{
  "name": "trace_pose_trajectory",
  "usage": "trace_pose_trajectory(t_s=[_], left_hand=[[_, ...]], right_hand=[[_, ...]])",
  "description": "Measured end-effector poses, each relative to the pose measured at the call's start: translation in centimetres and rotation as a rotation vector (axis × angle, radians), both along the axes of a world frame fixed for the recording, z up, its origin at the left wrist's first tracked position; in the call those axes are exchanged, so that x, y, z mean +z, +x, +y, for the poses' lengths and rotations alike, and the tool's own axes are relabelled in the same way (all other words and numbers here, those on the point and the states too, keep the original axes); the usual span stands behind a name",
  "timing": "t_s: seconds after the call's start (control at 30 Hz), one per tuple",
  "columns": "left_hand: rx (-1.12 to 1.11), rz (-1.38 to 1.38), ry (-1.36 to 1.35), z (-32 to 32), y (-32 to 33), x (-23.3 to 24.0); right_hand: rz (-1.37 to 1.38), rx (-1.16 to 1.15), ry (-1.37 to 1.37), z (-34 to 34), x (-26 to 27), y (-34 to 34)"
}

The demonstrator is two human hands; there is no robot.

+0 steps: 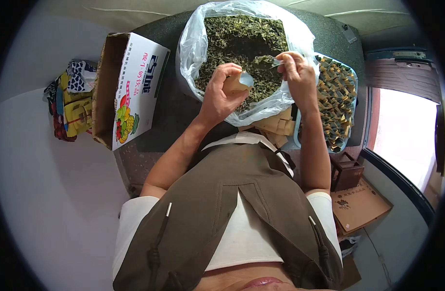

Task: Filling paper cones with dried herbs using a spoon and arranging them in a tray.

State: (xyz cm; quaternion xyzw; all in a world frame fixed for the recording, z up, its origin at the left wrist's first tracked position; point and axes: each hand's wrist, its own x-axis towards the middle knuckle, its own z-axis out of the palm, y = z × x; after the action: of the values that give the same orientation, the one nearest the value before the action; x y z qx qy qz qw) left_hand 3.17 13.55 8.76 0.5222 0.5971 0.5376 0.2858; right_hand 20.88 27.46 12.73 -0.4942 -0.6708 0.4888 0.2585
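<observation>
My left hand (224,92) grips a small kraft paper pouch (238,86), its mouth spread and its pale lining showing. Just right of it, my right hand (298,74) pinches a clear scoop (277,63) loaded with dried green leaves. Both hands hover over a large container lined with a translucent plastic bag (192,47). Loose dried leaves, apparently tea (222,40), fill the liner, with a darker hollow in the middle. Scoop and pouch are apart. Flat kraft pouches (280,125) lie below the liner's lower right edge, partly hidden by it.
A blue plastic basket (355,87) on the right holds many small kraft packets (337,105). At left stands an open white carton (142,87) with printed fruit, beside yellow packages (77,109). A dark wooden holder (348,171) and a brown cardboard box (364,207) sit lower right.
</observation>
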Motion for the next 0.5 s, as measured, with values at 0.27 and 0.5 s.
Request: trace_pose_trajectory(t_s=[0.27, 0.5], left_hand=[[-0.007, 0.024, 0.015, 2.2, 1.0, -0.5], [-0.002, -0.13, -0.025, 1.9, 0.6, -2.1]], right_hand=[[-0.177, 0.133, 0.108, -1.3, 3.7, -0.1], [-0.221, 0.426, 0.357, -3.6, 3.0, -1.6]])
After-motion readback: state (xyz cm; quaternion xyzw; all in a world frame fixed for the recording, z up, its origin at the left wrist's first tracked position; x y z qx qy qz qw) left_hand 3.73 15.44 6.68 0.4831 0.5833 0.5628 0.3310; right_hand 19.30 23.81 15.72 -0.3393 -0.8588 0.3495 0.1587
